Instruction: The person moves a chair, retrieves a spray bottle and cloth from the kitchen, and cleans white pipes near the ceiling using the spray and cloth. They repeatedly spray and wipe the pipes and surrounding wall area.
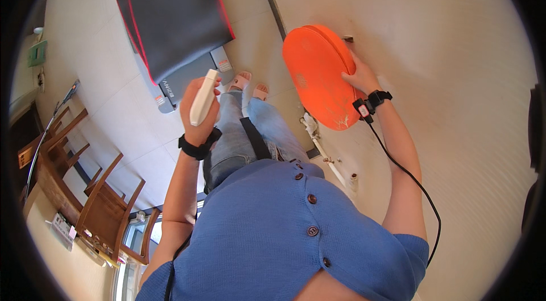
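Observation:
My left hand [198,109] holds a slim cream-coloured handheld object [204,99] that tapers to a narrow tip; its exact kind cannot be told. On the right, my right hand [362,74] grips the edge of a bright orange oval case [318,75], thumb on its front face and the other fingers hidden behind it. A seam runs along the case's upper right side, and a pale branching pattern marks its lower end. The case is up against or just in front of the pale wall [448,66]; contact cannot be told.
A treadmill [190,77] under a black cover with red trim [175,11] stands ahead on the tiled floor [123,100]. Wooden chairs [104,215] and a wooden table [55,181] are at the left. A white pipe [328,160] runs low by the wall. A black cable [409,169] hangs from my right wrist.

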Motion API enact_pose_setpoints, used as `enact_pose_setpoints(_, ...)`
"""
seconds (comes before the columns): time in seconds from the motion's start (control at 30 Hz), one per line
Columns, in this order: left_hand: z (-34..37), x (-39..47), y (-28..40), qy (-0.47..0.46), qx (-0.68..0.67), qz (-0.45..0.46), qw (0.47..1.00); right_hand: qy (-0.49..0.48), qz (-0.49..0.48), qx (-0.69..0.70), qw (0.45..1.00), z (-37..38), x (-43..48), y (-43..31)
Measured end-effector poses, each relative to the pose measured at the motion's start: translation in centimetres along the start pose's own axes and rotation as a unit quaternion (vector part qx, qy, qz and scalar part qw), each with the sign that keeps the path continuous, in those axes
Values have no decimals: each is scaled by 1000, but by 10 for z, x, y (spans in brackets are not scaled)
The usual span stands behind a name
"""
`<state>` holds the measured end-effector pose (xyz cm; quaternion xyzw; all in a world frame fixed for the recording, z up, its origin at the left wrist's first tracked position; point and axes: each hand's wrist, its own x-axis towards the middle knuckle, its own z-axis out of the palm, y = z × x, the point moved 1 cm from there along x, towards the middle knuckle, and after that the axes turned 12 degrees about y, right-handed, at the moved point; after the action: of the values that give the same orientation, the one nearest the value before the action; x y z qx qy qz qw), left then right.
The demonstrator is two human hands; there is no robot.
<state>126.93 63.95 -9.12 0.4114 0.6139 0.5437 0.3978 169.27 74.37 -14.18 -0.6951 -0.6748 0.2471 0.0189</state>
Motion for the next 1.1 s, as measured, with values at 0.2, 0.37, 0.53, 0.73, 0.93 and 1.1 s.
enact_pose_setpoints(0.2, 3, 2, 0, -3, 18, 14, 1000, -13, 43, -15, 999, -1, -5, -14)
enact_pose_setpoints(0.37, -1, 1, -5, -35, 38, 26, 998, 37, 0, -10, 999, 1, -12, -25)
enact_pose_setpoints(0.53, 1, 2, -6, -38, 66, 63, 995, 88, -36, 26, 995, 0, -23, -36)
enact_pose_setpoints(0.73, 11, 4, 7, -119, 30, 88, 989, 178, -43, 27, 983, -12, -69, -56)
enact_pose_setpoints(0.93, 38, 4, 9, -224, 10, 197, 955, 343, -2, 65, 937, -13, -175, -58)
enact_pose_setpoints(1.1, 60, -13, 22, -328, 4, 228, 917, 486, 179, 97, 850, 26, -317, -17)
